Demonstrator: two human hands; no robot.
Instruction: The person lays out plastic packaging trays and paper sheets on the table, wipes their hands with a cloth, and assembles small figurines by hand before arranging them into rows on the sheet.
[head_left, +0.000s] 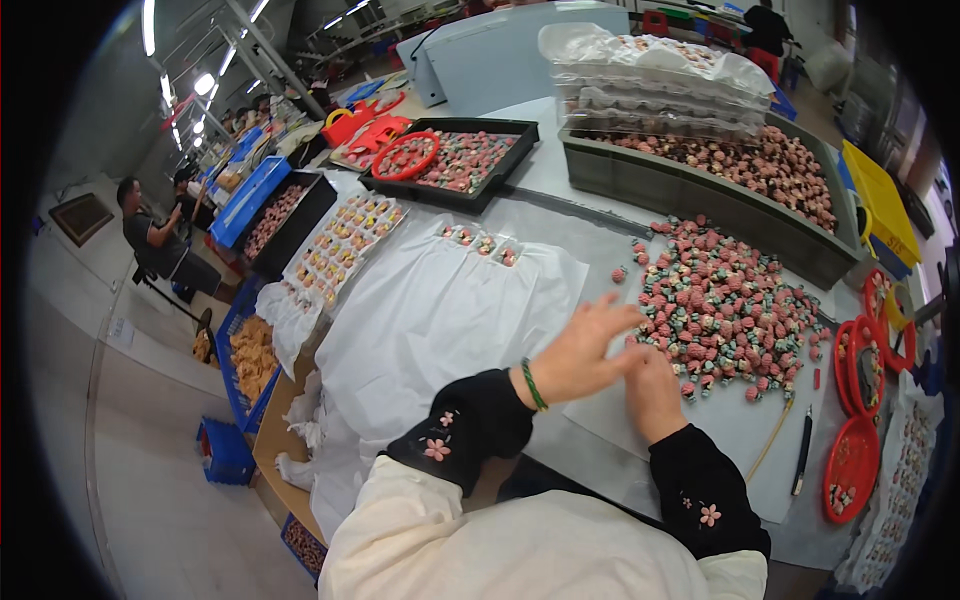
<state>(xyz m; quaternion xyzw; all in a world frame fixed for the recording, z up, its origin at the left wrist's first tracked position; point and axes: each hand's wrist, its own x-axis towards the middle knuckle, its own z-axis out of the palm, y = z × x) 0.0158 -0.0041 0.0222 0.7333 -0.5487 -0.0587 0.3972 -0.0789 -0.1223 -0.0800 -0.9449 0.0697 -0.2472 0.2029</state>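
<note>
- Heap of small pink and green pieces (725, 305) lies on the white sheet (440, 310), the landmark here, at its right side and below the grey crate (700, 195).
- Left hand (580, 350) hovers at the heap's near-left edge, fingers spread and holding nothing.
- Right hand (650, 385) sits just beside the left, touching the heap's near edge; fingers curl down, and whether they pinch a piece cannot be told.
- Pieces look light, small and likely soft; judged best pinched singly between fingertips, and prone to roll or scatter.
- Open room: bare sheet left of the heap. Edges: a pen (803, 450) and red round trays (855, 465) crowd the sheet's right side.
</note>
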